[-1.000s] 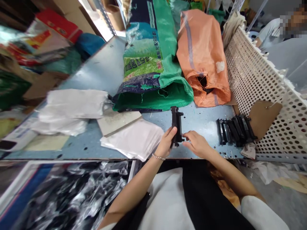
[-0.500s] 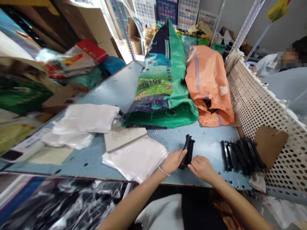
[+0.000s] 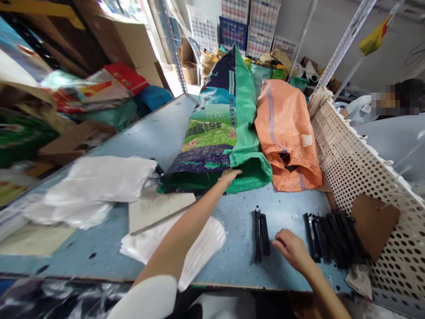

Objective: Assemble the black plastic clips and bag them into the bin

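Observation:
My left hand (image 3: pixel 231 176) reaches forward to the mouth of a green woven sack (image 3: pixel 255 175) that lies on the bench, its fingers stretched out and nothing visible in them. My right hand (image 3: pixel 289 248) hovers low over the bench, fingers curled in and holding nothing that shows. Just left of it, two slim black parts (image 3: pixel 261 237) lie side by side; their exact kind cannot be made out. To its right sits a row of several similar black parts (image 3: pixel 335 239).
An orange sack (image 3: pixel 288 133) lies beside the green one. A perforated white panel (image 3: pixel 361 164) borders the bench (image 3: pixel 239 212) on the right. White plastic bags (image 3: pixel 209 243) and a flat pale board (image 3: pixel 159 208) lie left. Another person (image 3: pixel 360 108) is beyond the panel.
My left hand has let go of the black parts and moved forward to the green sack's mouth. The two parts now lie on the bench. My right hand has moved slightly away from them.

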A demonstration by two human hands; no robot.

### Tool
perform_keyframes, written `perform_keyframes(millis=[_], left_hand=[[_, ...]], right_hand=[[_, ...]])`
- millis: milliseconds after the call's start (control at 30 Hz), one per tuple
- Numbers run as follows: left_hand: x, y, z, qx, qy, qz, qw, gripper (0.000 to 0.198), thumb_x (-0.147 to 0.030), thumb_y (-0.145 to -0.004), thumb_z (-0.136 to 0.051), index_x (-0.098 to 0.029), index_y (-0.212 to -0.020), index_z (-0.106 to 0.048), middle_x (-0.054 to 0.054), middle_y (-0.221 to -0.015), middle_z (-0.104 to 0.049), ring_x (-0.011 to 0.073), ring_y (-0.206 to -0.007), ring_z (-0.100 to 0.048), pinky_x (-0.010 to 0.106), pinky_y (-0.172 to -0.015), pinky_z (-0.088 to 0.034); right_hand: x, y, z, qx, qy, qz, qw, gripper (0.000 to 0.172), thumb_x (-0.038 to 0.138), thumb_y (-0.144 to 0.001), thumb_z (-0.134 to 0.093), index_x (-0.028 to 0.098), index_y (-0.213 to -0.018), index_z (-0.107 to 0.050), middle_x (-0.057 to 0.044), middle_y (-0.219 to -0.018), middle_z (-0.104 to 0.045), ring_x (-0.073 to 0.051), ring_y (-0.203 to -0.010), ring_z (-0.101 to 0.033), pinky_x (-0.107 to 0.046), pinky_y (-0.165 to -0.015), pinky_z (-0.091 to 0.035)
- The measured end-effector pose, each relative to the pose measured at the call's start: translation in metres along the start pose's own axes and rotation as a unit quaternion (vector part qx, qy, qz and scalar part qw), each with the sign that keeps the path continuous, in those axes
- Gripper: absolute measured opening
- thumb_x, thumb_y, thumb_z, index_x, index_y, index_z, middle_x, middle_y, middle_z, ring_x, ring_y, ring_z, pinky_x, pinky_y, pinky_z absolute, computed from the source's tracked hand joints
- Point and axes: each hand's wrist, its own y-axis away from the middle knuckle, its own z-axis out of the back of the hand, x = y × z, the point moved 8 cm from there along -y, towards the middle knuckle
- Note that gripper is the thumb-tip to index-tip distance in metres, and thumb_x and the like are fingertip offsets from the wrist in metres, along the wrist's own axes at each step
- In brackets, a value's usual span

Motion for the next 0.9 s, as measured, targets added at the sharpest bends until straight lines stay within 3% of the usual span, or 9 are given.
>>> perform_keyframes(millis=[100, 200, 267, 333, 467, 600, 733, 900], left_hand=[[0.019, 0.075, -0.016, 0.071, 0.049, -0.021, 0.996, 0.075, -0.029, -0.073, -0.077, -0.013, -0.142, -0.051, 0.015, -0.136, -0.066, 0.0307, -0.123, -0.064, 0.041, -0.104, -0.051], [0.018, 0.172, -0.033, 0.162, 0.112, -0.085, 0.977, 0.078, -0.031, -0.076, -0.075, -0.019, -0.147, -0.043, 0.013, -0.143, -0.060, 0.0308, -0.130, -0.059, 0.044, -0.111, -0.047], [0.015, 0.223, -0.040, 0.189, 0.097, -0.097, 0.972, 0.078, -0.031, -0.078, -0.074, -0.022, -0.148, -0.041, 0.012, -0.142, -0.059, 0.0318, -0.131, -0.058, 0.047, -0.112, -0.046], [0.016, 0.250, -0.041, 0.179, 0.066, -0.083, 0.978, 0.082, -0.033, -0.077, -0.077, -0.022, -0.148, -0.038, 0.014, -0.142, -0.057, 0.0336, -0.128, -0.059, 0.050, -0.110, -0.048], [0.021, 0.257, -0.036, 0.151, 0.098, -0.043, 0.983, 0.094, -0.046, -0.074, -0.080, -0.019, -0.150, -0.031, 0.018, -0.137, -0.057, 0.0341, -0.117, -0.064, 0.050, -0.101, -0.053], [0.020, 0.260, -0.033, 0.230, 0.264, 0.001, 0.937, 0.081, -0.055, -0.082, -0.070, -0.021, -0.147, -0.037, 0.009, -0.112, -0.065, 0.0220, -0.080, -0.069, 0.038, -0.074, -0.057], [0.010, 0.274, -0.029, 0.274, 0.340, 0.039, 0.899, 0.070, -0.055, -0.080, -0.074, -0.021, -0.135, -0.048, 0.004, -0.098, -0.064, 0.0150, -0.063, -0.065, 0.028, -0.058, -0.051], [0.003, 0.287, -0.034, 0.311, 0.377, 0.050, 0.871, 0.067, -0.057, -0.078, -0.075, -0.018, -0.127, -0.053, 0.006, -0.097, -0.066, 0.0135, -0.058, -0.064, 0.026, -0.053, -0.048]], right_hand=[[-0.003, -0.027, 0.016, -0.067, -0.203, -0.072, 0.974, 0.029, 0.048, -0.102, -0.049, 0.025, -0.113, -0.062, -0.007, -0.104, -0.070, -0.021, -0.090, -0.065, -0.036, -0.084, -0.051], [0.020, -0.059, 0.015, -0.103, -0.444, -0.066, 0.887, 0.061, 0.061, -0.095, -0.057, 0.032, -0.146, -0.040, -0.010, -0.144, -0.056, -0.022, -0.110, -0.065, -0.041, -0.096, -0.054], [0.041, -0.073, 0.004, -0.089, -0.543, -0.068, 0.832, 0.069, 0.064, -0.091, -0.061, 0.034, -0.148, -0.035, -0.008, -0.143, -0.056, -0.021, -0.105, -0.067, -0.041, -0.093, -0.057], [0.058, -0.075, -0.003, -0.097, -0.555, -0.087, 0.822, 0.066, 0.063, -0.091, -0.062, 0.034, -0.145, -0.038, -0.006, -0.132, -0.061, -0.020, -0.101, -0.068, -0.039, -0.091, -0.059], [0.087, -0.060, 0.004, -0.116, -0.411, -0.048, 0.903, 0.060, 0.057, -0.099, -0.052, 0.029, -0.150, -0.037, -0.010, -0.133, -0.060, -0.024, -0.119, -0.061, -0.044, -0.105, -0.052], [0.101, -0.045, 0.031, -0.144, -0.227, 0.061, 0.961, 0.048, 0.053, -0.106, -0.038, 0.024, -0.143, -0.046, -0.013, -0.127, -0.061, -0.027, -0.117, -0.061, -0.046, -0.100, -0.053], [0.100, -0.037, 0.044, -0.138, -0.029, 0.117, 0.983, 0.038, 0.049, -0.107, -0.037, 0.021, -0.108, -0.063, -0.011, -0.097, -0.064, -0.026, -0.093, -0.059, -0.044, -0.085, -0.052], [0.096, -0.032, 0.043, -0.094, 0.016, 0.170, 0.981, 0.042, 0.054, -0.106, -0.037, 0.023, -0.097, -0.063, -0.009, -0.087, -0.065, -0.026, -0.087, -0.059, -0.042, -0.080, -0.051]])
